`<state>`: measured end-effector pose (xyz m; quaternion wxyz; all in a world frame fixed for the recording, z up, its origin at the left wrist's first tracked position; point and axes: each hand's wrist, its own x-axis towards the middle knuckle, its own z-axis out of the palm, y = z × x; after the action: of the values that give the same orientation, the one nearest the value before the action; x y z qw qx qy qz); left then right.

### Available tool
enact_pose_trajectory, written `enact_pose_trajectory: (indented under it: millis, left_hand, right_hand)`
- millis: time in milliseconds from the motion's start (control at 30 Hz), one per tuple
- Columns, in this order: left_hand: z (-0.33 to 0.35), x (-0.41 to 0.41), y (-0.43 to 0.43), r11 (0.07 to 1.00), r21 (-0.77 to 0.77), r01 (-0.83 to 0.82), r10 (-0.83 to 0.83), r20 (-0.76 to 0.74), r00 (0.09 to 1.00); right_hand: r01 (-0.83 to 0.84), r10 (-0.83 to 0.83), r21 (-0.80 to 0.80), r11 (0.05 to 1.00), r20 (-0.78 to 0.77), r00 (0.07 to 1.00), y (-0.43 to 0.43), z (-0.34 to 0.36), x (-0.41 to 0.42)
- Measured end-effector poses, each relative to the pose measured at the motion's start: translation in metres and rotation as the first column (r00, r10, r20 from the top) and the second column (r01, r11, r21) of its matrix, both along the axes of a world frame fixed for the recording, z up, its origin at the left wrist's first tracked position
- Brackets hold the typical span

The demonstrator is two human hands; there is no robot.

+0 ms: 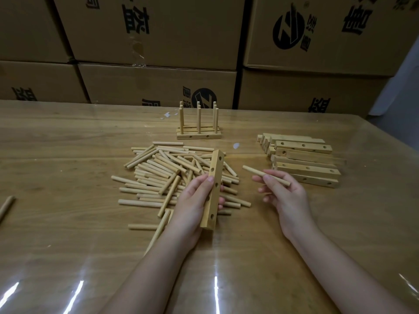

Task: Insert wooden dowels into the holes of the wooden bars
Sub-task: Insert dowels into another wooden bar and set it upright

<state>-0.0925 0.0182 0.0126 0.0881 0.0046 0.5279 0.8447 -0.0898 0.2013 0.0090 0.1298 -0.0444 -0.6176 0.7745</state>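
My left hand (pixel 192 200) grips a wooden bar (pixel 214 189) with several holes, held lengthwise above the table, its far end over the dowel pile. My right hand (pixel 283 193) pinches one wooden dowel (pixel 266 175) between thumb and fingers, lying crosswise, a little to the right of the bar and apart from it. A loose pile of dowels (pixel 163 175) lies on the table under and left of my left hand.
A stack of drilled bars (pixel 303 159) lies to the right. Finished bars with upright dowels (pixel 199 125) stand behind the pile. A stray dowel (pixel 6 206) lies at the left edge. Cardboard boxes (pixel 158 41) wall off the back of the wooden table (pixel 68 155).
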Motion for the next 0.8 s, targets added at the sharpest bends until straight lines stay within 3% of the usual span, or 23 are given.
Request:
enact_pose_trajectory:
  millis: [533,800]
  left_hand:
    - [-0.003,0.003,-0.002,0.992,-0.106,0.061,-0.069,-0.083,0.994]
    - [-0.003,0.006,0.003,0.978,-0.188,0.087,-0.120,-0.175,0.977]
  right_hand:
    - [-0.104,0.106,0.053,0.993,-0.041,0.993,-0.010,0.002,0.007]
    - [-0.049,0.049,0.044,0.998,-0.006,0.999,-0.007,0.001,0.003]
